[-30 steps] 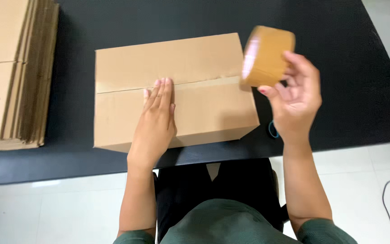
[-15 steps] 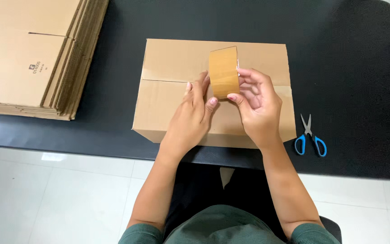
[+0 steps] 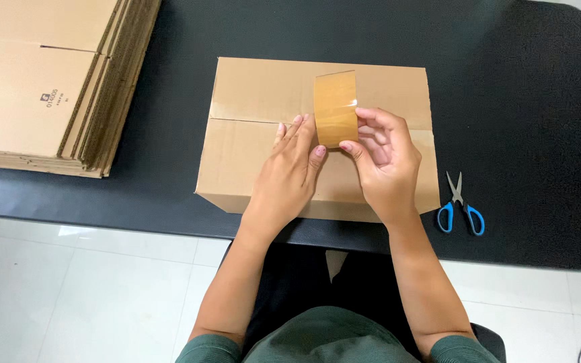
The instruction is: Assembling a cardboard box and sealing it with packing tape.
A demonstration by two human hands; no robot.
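Cardboard sheets (image 3: 35,81), flat and stacked, fill the table's (image 3: 519,81) far left corner. At the middle of its near edge sits the closed box (image 3: 257,101). Your left hand (image 3: 289,168) lies flat on its top, fingers straight. Your right hand (image 3: 384,158) grips the brown tape roll (image 3: 335,107) over the box's seam. Blue-handled scissors (image 3: 462,205) lie just right of the box.

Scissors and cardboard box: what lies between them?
Head view: only bare black table separates the blue-handled scissors from the cardboard box; nothing lies in that gap.
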